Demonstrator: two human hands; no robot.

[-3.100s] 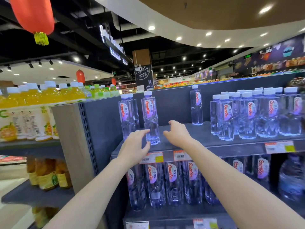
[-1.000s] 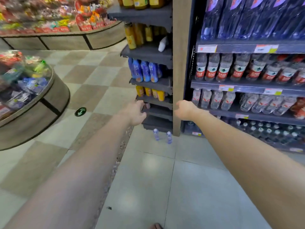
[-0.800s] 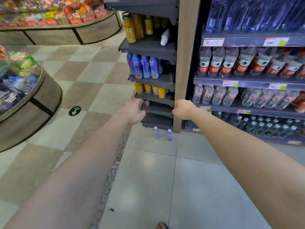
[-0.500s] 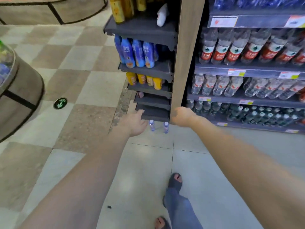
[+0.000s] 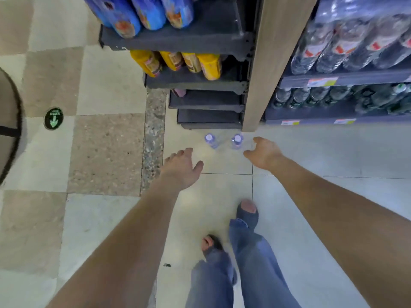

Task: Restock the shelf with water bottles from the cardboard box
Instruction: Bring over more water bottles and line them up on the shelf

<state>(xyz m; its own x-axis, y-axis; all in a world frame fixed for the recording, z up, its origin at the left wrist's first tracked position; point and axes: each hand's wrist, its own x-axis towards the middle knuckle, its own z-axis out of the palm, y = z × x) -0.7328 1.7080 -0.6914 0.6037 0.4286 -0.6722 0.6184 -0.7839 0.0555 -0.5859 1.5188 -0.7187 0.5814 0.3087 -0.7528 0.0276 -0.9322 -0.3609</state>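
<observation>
Both hands have dropped from the upper shelf to floor level since three seconds ago, and the view now tips steeply down onto pale floor tiles (image 5: pixel 222 192) in a shop aisle. Two small water bottles (image 5: pixel 222 141) stand upright side by side on the floor, just in front of the wooden end post (image 5: pixel 264 74) of the shelving. Dark shelves (image 5: pixel 200 41) to the left of the post carry blue and yellow bottles; shelves to its right hold rows of clear bottles. A round green arrow sticker (image 5: pixel 53 118) marks the floor at left. The left hand (image 5: pixel 181 166) hangs near the bottles, its grip wide and holding nothing. The right hand (image 5: pixel 263 154) is just beside the right bottle, fingers spread, its grip likewise empty. No cardboard box shows.
</observation>
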